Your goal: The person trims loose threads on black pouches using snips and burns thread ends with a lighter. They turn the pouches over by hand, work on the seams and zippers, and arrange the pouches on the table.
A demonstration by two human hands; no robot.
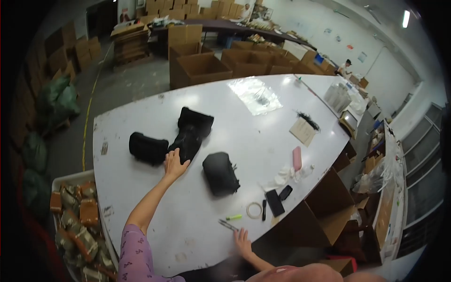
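Several black soft items lie on the white table. My left hand rests on the lower end of a black bundle, fingers spread; another black pouch lies just left of it. A separate black bag sits to the right of that hand, not touched. Near the front edge, my right hand has its fingers apart at the handle end of metal tweezers; whether it touches them is unclear. Just above are a yellow-green marker and a roll of tape.
A black phone, a pink case, clear plastic bags and a cardboard piece lie on the table. A bin of pouches stands left. Open cartons stand behind. People work farther back.
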